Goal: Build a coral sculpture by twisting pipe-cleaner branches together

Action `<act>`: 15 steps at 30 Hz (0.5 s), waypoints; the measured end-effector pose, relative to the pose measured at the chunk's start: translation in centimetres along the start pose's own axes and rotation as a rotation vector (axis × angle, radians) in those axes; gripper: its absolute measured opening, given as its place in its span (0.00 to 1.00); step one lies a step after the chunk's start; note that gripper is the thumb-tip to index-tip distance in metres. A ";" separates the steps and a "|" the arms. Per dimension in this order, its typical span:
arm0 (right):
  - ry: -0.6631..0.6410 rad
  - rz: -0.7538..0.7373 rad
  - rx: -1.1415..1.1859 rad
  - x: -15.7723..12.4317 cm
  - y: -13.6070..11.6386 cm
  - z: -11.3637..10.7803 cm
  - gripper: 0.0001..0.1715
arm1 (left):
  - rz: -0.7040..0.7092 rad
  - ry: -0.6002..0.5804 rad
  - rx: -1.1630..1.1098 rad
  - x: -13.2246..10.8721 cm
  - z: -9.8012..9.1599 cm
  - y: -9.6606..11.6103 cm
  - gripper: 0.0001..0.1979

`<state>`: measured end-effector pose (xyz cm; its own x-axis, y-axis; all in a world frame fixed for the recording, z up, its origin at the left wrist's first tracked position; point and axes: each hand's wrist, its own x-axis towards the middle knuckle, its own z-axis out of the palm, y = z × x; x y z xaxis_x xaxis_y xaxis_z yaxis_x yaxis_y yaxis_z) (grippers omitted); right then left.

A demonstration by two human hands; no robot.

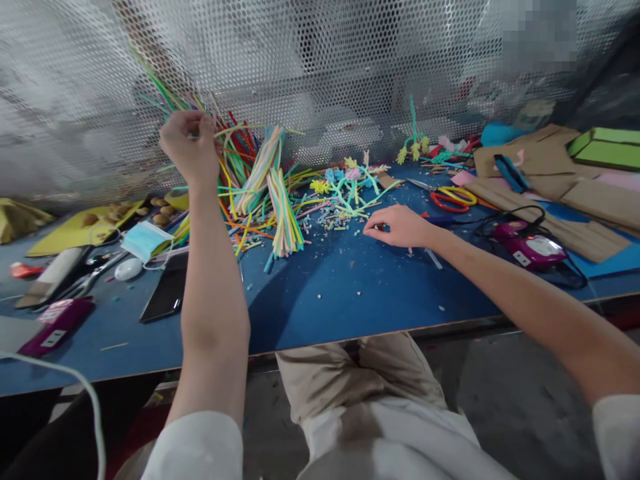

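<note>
My left hand [187, 143] is raised at the back left, thumb and fingers pinched on a thin yellow-green pipe cleaner [240, 127] that runs to the right. Behind and beside it is a loose heap of coloured pipe cleaners [233, 160]. Two thick pastel bundles [285, 213] lie in front of that heap. My right hand [400, 227] rests low over the blue table [310, 300], fingers curled together; what they hold, if anything, is hidden. Just behind it sits a pipe-cleaner flower piece [353, 183] with green stems, among tiny cut scraps [337, 217].
Red and yellow scissors [453, 198] lie right of the flower piece. Farther right are a purple device [531, 245] with a black cord and cardboard pieces [575, 220]. On the left are a phone [167, 287], a face mask [147, 241] and another purple device [57, 325]. Perforated metal mesh [320, 73] stands behind.
</note>
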<state>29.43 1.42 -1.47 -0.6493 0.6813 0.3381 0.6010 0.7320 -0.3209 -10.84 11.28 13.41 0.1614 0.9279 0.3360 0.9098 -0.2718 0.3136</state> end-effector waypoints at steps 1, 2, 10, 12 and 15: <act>0.001 0.000 0.000 0.0 0.0 0.0 0.18 | -0.008 0.013 -0.006 0.0 -0.2 0.1 0.32; 0.002 0.000 0.001 0.0 0.0 0.0 0.18 | -0.014 0.035 -0.016 -0.1 -0.3 0.1 0.32; 0.049 0.012 0.008 0.0 -0.1 0.1 0.17 | 0.202 0.274 -0.127 -0.8 0.6 2.6 0.16; 0.110 0.032 0.023 0.0 -0.3 0.0 0.16 | 0.250 0.155 -0.094 -1.0 0.7 4.0 0.15; 0.249 0.068 0.069 0.0 -0.4 -0.1 0.16 | 0.312 0.016 -0.063 -1.2 0.6 5.9 0.16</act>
<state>29.26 1.10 -1.22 -0.4683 0.7157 0.5182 0.6009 0.6879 -0.4070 -5.38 8.73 14.31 0.4228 0.7932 0.4383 0.7918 -0.5586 0.2471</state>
